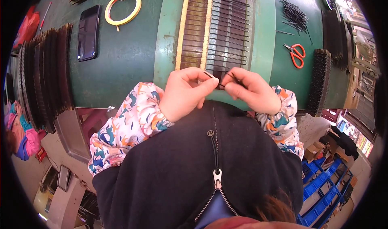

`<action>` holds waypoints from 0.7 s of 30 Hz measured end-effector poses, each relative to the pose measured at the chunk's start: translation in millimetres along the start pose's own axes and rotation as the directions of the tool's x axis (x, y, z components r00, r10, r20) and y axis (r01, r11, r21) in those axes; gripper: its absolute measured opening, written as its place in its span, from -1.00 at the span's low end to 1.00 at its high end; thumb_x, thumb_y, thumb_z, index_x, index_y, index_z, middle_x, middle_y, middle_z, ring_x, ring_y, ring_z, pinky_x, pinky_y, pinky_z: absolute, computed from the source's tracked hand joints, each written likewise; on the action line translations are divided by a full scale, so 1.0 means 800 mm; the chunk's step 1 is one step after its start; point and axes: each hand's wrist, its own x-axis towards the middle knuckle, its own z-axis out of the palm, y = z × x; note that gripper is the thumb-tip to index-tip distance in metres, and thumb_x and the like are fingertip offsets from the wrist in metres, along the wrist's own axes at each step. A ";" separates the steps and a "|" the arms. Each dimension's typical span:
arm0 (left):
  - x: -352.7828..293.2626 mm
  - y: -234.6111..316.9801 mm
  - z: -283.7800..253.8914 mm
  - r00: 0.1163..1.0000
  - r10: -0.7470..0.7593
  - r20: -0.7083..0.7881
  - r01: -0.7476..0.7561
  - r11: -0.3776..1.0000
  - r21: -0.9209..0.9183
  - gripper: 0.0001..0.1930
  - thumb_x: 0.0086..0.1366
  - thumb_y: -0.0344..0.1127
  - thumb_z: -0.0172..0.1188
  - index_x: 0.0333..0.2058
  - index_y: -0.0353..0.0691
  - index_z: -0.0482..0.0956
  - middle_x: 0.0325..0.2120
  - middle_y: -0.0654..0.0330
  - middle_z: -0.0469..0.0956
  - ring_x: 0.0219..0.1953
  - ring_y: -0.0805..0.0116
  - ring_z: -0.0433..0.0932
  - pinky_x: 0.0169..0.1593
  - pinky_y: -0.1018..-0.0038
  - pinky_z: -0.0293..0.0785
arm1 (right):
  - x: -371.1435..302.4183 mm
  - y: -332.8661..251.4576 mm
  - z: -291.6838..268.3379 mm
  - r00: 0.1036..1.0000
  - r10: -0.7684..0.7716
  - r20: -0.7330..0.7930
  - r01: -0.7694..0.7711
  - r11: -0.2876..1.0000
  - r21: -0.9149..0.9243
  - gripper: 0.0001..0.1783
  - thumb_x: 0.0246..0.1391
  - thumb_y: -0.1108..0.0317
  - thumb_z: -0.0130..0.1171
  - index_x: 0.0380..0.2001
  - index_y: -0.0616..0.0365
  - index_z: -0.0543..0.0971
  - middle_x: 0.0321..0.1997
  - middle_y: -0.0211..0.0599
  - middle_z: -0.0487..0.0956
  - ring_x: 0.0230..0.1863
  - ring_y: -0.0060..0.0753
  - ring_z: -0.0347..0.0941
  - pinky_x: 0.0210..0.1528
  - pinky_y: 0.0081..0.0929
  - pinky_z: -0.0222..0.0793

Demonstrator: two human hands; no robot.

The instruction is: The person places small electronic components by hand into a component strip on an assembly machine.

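Your left hand [184,92] and right hand [251,90] both pinch one thin dark pin [220,80] at the near edge of the slotted jig [216,27]. I'd keep that pinch tight and the pin level with the rows. Spare pins [295,14] and scissors [298,54] sit off right.

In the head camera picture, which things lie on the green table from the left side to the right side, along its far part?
Black phone → roll of yellow tape → rack of dark strips → pile of thin black pins → orange-handled scissors.
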 end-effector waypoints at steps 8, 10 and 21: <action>0.000 -0.040 -0.024 0.656 0.737 0.166 -0.543 0.307 0.781 -0.91 0.05 -0.38 0.32 -0.45 -0.18 0.59 -0.64 0.27 0.43 -0.67 0.40 0.44 -0.62 0.48 0.31 | -0.013 0.021 -0.012 0.942 0.082 -0.325 -0.156 0.965 -0.211 -0.81 0.20 0.36 0.11 -0.35 0.31 0.52 -0.55 -0.45 0.43 -0.51 -0.68 0.27 -0.45 -0.62 0.23; 0.002 -0.042 -0.026 0.582 0.747 0.322 -0.517 0.033 0.856 -0.90 0.02 -0.37 0.31 -0.48 -0.14 0.56 -0.67 0.27 0.35 -0.68 0.33 0.42 -0.62 0.43 0.32 | -0.011 0.033 -0.015 0.925 0.014 -0.379 -0.129 0.952 -0.279 -0.76 0.17 0.32 0.14 -0.42 0.34 0.50 -0.65 -0.20 0.41 -0.61 -0.50 0.27 -0.51 -0.46 0.25; 0.004 -0.034 -0.022 0.597 0.684 0.418 -0.477 -0.116 0.871 -0.74 0.04 -0.35 0.33 -0.23 -0.16 0.62 -0.65 0.33 0.36 -0.67 0.40 0.42 -0.60 0.47 0.33 | 0.006 0.025 -0.004 0.918 -0.026 -0.396 -0.128 0.925 -0.357 -0.79 0.12 0.36 0.18 -0.40 0.34 0.50 -0.65 -0.13 0.42 -0.64 -0.41 0.31 -0.53 -0.42 0.25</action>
